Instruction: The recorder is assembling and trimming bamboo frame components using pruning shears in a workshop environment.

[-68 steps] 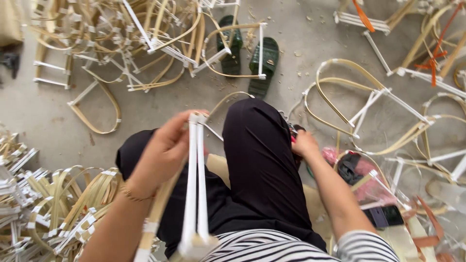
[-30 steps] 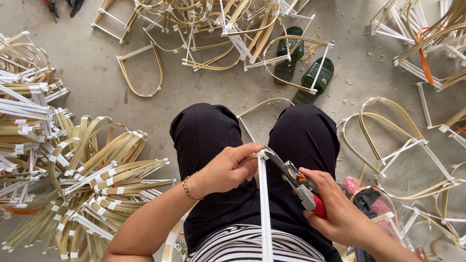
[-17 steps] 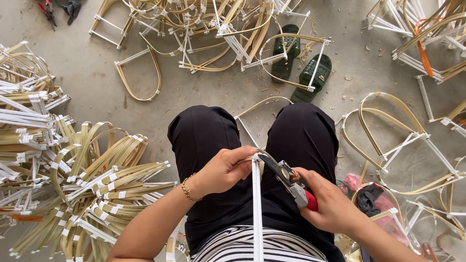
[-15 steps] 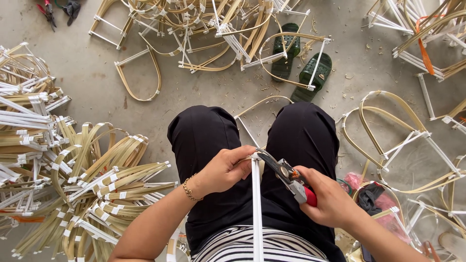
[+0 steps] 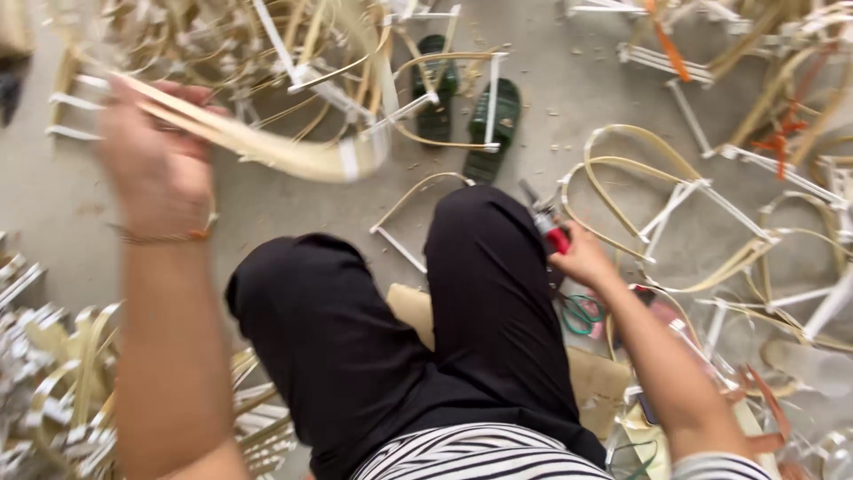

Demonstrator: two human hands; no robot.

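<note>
— What is held in the left hand (image 5: 155, 164), and of what is it made?

— A bent cane frame (image 5: 267, 147) is gripped there: flat, pale, straw-coloured strips curved into a loop and bound with white tape at the bend. The fingers are closed around one end, though the hand is blurred.

— Which way is the frame pointed?

— Its long axis is laid almost level across the view, from the raised hand at the upper left toward the taped bend at the right, tilted slightly downward. It is held high over the grey concrete floor (image 5: 293, 209), above the black-clad left knee (image 5: 302, 276).

— And the right hand (image 5: 586, 262)?

— Red-handled pliers (image 5: 546, 222) are clasped in it, fingers wrapped tight on the handles, the dark metal nose pointed up and left beside the right knee.

— What is changed from half a second ago?

— Then a white strip was pinched upright over the lap with the pliers set against it. Now the hands are parted widely, and the left arm is lifted with the frame.

— What is seen around?

— Green sandals (image 5: 471, 116) are seen lying ahead, among more cane loops (image 5: 640, 191).
</note>
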